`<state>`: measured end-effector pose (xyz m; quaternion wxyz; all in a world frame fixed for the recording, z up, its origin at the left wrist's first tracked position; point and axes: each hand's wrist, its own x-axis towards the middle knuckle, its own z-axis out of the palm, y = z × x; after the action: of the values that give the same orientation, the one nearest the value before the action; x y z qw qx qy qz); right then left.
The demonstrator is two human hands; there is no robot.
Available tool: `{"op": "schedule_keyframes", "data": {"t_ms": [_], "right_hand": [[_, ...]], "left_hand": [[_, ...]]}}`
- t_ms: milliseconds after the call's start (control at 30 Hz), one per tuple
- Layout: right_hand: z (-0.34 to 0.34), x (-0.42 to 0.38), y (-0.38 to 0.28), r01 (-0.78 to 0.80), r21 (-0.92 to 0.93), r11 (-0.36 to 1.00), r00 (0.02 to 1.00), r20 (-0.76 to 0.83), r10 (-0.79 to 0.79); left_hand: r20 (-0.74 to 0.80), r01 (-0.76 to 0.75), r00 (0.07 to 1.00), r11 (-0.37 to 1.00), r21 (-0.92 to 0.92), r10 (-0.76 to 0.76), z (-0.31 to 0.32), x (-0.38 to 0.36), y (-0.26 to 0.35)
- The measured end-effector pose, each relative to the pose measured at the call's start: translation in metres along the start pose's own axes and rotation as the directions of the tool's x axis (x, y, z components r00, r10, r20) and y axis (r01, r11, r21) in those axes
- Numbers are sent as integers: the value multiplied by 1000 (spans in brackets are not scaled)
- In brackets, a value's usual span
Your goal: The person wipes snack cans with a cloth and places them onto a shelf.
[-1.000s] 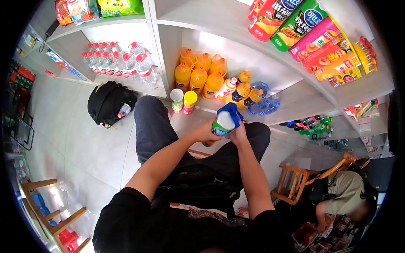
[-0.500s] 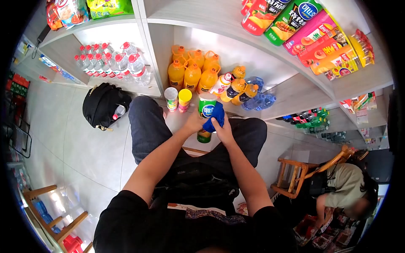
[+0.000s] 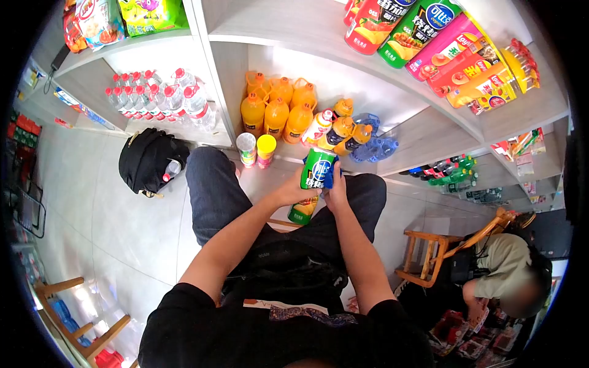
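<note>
A tall green can of potato chips (image 3: 318, 168) is held tilted between my knees, its top leaning to the right. My left hand (image 3: 293, 191) is wrapped round the can's middle from the left. On its right side, my right hand (image 3: 336, 191) grips a blue cloth (image 3: 331, 176), mostly hidden behind the can and pressed against it. Just ahead, on the floor by the shelf, stand a can with a white top (image 3: 246, 147) and a yellow-lidded can (image 3: 265, 149).
Orange juice bottles (image 3: 275, 113) and water bottles (image 3: 161, 101) fill the lower shelves. More chip cans (image 3: 423, 30) stand on the upper right shelf. A black backpack (image 3: 149, 162) lies on the left floor. At right, a person (image 3: 503, 267) sits near a wooden chair (image 3: 426, 257).
The green can has tipped, its top going right and its lower end left. The blue cloth has moved from the can's front to its right side, now mostly behind it.
</note>
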<state>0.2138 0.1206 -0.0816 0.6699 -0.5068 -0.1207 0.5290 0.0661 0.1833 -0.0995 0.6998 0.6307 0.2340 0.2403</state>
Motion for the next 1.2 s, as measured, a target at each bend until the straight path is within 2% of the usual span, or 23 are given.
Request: {"op": "schedule_keyframes", "data": {"t_ms": [67,100,133,167,233,267,300,367,400,500,533,600,633,667,700,767,800,833,900,967,1067,1133,1200], "right_hand": [[5,-2,4,126,-251,960,991,-10,-133],[7,-4,5,183,-372,910,980,-3,-199],[0,-3,12,172,-492,854,981,5,-195],[0,-3,18,256,-550,795,960,50,-275],[3,-10,16,348,-759,550,916,152,-370],[5,-9,17,441,-760,477,872,237,-428],[13,-14,10,456,-775,438,867,275,-416],[7,-9,22,510,-832,220,797,360,-485],[9,-14,19,501,-840,208,813,375,-446],[17,-23,14,547,-835,60,764,469,-443],[23,-28,9,590,-807,-39,719,547,-429],[33,-36,-1,655,-718,-234,621,688,-375],[33,-35,0,655,-728,-200,621,670,-407],[31,-33,1,656,-737,-167,621,651,-437],[31,-30,1,657,-742,-133,620,631,-466],[27,-23,-1,577,-817,-12,679,488,-548],[20,-18,1,540,-839,64,707,412,-575],[13,-13,4,501,-853,143,733,330,-595],[6,-10,8,515,-828,222,741,300,-601],[1,-8,12,545,-798,258,740,313,-596],[21,-29,5,641,-768,9,660,545,-518],[33,-39,3,731,-681,-50,602,677,-424],[35,-38,3,715,-699,-17,611,637,-471]], "left_hand": [[-34,18,999,999,33,-17,-4,6,-9],[-52,27,998,998,49,-24,-5,8,-13],[-110,20,994,993,114,-7,-6,4,-18],[-117,70,992,988,138,-54,-8,1,-10],[-131,160,982,969,189,-136,-12,-4,8],[-154,5,987,959,283,40,-11,-4,1],[-142,-30,987,952,305,77,-12,-2,0],[-115,-99,982,933,346,148,-14,1,-5],[-172,-86,968,882,463,184,-13,1,-27],[-194,179,972,950,258,-131,-16,1,-38],[-149,164,982,897,410,-111,-19,-4,-29],[16,70,996,912,405,-83,-22,-3,-31],[97,24,993,918,395,-68,-23,-1,-32],[139,74,983,951,299,-120,-20,-5,0],[78,196,974,967,164,-211,-15,-4,-2],[-1,401,915,907,-128,-405,-8,-5,-9],[-18,467,883,882,-66,-469,-11,-3,7],[5,445,892,876,-185,-452,-13,-4,13],[48,393,910,822,-411,-411,-17,-4,20],[24,394,904,807,-439,-428,-19,1,20],[-27,369,902,803,-468,-430,-19,2,2],[-21,373,915,863,-340,-404,-20,3,-21],[-12,372,924,905,-207,-382,-23,5,-56]]}}
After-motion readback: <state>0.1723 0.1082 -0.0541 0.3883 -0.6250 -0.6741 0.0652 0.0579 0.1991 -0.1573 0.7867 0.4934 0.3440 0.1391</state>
